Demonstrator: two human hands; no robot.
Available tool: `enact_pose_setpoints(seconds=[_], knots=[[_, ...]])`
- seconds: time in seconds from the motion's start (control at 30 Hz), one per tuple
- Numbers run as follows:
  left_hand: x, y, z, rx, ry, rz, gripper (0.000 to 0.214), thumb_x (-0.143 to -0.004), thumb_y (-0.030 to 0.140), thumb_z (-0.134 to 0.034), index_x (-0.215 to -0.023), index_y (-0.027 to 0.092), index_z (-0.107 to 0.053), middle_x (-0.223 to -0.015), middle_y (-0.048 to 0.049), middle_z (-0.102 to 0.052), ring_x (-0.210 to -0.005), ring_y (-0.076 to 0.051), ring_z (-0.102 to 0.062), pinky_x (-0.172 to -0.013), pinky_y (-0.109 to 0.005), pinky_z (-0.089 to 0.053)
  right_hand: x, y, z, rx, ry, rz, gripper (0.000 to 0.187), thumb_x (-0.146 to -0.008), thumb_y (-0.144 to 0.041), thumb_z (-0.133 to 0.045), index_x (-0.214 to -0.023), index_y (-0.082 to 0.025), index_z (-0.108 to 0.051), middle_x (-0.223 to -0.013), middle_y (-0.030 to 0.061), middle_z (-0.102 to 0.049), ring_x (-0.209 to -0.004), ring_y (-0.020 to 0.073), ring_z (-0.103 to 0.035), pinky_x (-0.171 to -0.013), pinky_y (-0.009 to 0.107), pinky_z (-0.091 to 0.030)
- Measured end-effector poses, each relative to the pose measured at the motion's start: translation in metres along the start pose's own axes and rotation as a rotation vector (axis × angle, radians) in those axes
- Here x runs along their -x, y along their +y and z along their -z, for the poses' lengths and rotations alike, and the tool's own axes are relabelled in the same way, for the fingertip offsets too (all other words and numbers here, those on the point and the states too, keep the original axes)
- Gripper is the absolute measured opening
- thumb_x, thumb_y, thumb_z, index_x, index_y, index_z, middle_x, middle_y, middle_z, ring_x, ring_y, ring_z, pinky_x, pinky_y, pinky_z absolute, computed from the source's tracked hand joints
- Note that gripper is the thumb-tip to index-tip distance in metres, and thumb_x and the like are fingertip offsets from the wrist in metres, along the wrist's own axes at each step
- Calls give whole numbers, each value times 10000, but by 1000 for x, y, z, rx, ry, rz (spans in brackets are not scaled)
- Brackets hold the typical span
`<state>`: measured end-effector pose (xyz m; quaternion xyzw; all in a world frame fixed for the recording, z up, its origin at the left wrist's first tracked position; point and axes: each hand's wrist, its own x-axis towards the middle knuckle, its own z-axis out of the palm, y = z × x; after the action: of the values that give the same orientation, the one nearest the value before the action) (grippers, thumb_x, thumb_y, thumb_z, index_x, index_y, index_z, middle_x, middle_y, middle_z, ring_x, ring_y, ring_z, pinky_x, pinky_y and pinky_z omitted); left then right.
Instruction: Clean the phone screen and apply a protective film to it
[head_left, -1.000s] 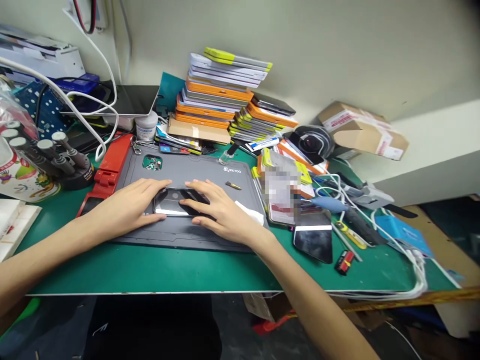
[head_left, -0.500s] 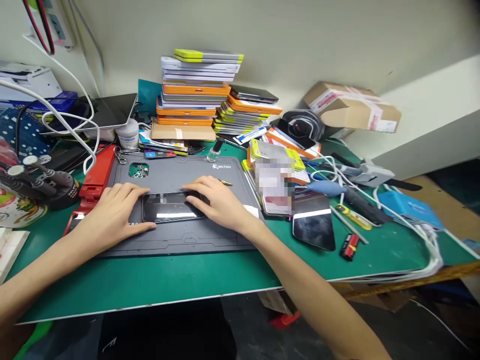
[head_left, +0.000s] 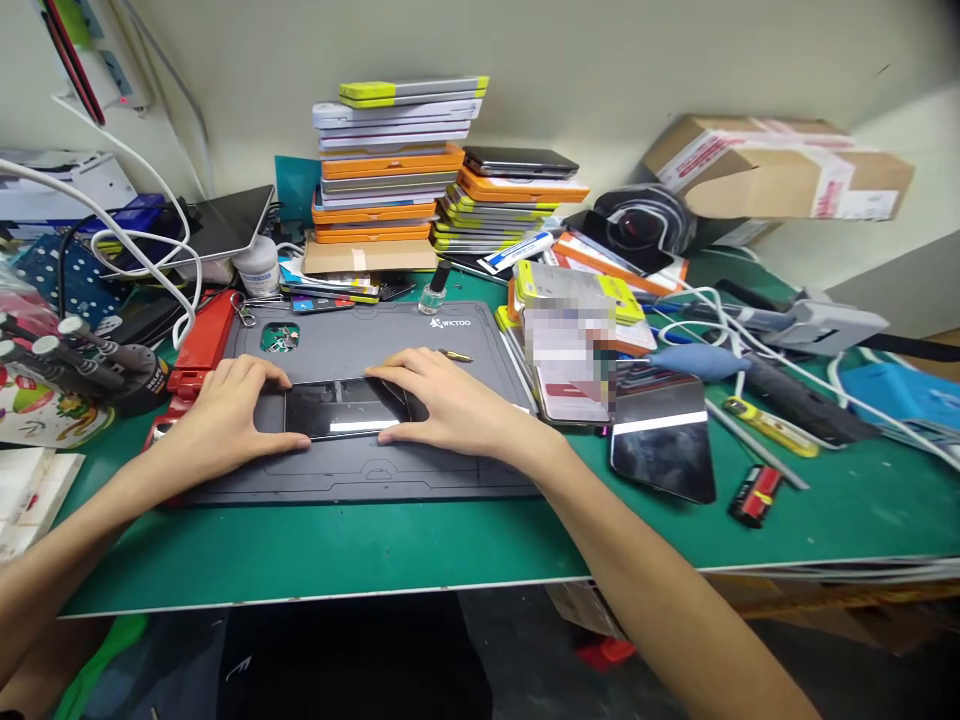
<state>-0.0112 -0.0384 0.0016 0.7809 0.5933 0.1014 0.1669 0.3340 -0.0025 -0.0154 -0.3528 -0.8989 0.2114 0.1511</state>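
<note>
A black phone lies flat, screen up, on a grey work mat on the green bench. My left hand grips its left end, with thumb at the near edge and fingers over the far edge. My right hand holds the right end the same way, fingers curved round the phone's edges.
Stacked phone boxes stand behind the mat. A red holder and a screwdriver stand sit left. Right of the mat lie a second dark screen, packets, cables, a cardboard box and a small red tool.
The camera has swung slightly, shifting the view. Both hands stay on the phone, which has barely moved on the mat.
</note>
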Motion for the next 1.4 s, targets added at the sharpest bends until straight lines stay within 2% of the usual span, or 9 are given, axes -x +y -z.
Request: enact_pose_setpoints(seconds=[0.1, 0.27, 0.53, 0.7, 0.8, 1.0, 1.2, 1.3, 1.4], knots=[[-3, 3, 6, -31, -34, 28, 886, -762, 998, -772, -1254, 266, -691, -1422, -129, -687, -1392, -425, -608, -1238, -587, -500, 1, 2, -1, 19, 8, 24, 763, -1018, -575, -882, -1659, -227, -658, -1522, 187, -721, -1395, 418, -679, -1222, 642, -570], [-7, 9, 12, -95, -69, 38, 881, -742, 990, -804, -1225, 260, -709, -1368, -137, -704, -1356, -429, -634, -1199, -566, -550, 2, 5, -2, 39, 25, 72, 709, -1047, -578, -842, -1660, -275, -653, -1516, 169, -730, -1392, 416, -688, -1209, 659, -578], [-16, 14, 18, -149, -125, 60, 873, -678, 904, -910, -1218, 241, -738, -1356, -154, -746, -1351, -440, -659, -1149, -545, -586, 3, 1, -1, 54, 20, 57, 745, -1046, -598, -846, -1661, -226, -653, -1520, 190, -732, -1401, 423, -684, -1209, 645, -578], [-25, 23, 26, -279, -166, 54, 758, -692, 806, -939, -1170, 252, -740, -1247, -146, -788, -1287, -454, -705, -1040, -525, -610, 3, 2, -1, 62, 22, 58, 721, -1063, -606, -821, -1661, -242, -651, -1512, 180, -735, -1395, 416, -688, -1213, 640, -574], [-29, 29, 29, -297, -198, 59, 746, -681, 828, -920, -1134, 264, -740, -1192, -139, -801, -1248, -463, -726, -960, -518, -620, 4, 2, 0, 61, 21, 59, 717, -1063, -603, -822, -1666, -256, -647, -1515, 176, -737, -1398, 417, -687, -1225, 653, -562], [-30, 44, 31, -403, -235, 88, 688, -703, 730, -971, -1149, 251, -759, -1203, -146, -823, -1275, -471, -740, -956, -503, -626, 5, 0, 1, 66, 19, 61, 700, -1071, -584, -813, -1656, -231, -662, -1500, 188, -737, -1386, 421, -689, -1209, 630, -578], [-30, 52, 31, -459, -241, 81, 645, -738, 760, -937, -1097, 250, -773, -1135, -135, -844, -1177, -448, -791, -889, -475, -637, 5, -1, 0, 75, 22, 68, 670, -1087, -563, -791, -1659, -241, -656, -1525, 186, -727, -1411, 426, -678, -1222, 646, -570], [-28, 60, 32, -443, -242, 92, 530, -763, 670, -940, -1043, 250, -780, -1132, -131, -843, -1189, -446, -787, -921, -489, -627, 5, -1, 0, 79, 18, 62, 680, -1076, -552, -810, -1643, -207, -666, -1519, 197, -725, -1407, 426, -677, -1217, 638, -574], [-25, 66, 32, -370, -287, 61, 364, -817, 584, -894, -958, 269, -782, -1083, -101, -841, -1173, -428, -793, -958, -490, -613, 5, -1, -1, 69, 26, 60, 664, -1076, -547, -803, -1643, -228, -669, -1505, 189, -730, -1379, 431, -681, -1192, 655, -586]])
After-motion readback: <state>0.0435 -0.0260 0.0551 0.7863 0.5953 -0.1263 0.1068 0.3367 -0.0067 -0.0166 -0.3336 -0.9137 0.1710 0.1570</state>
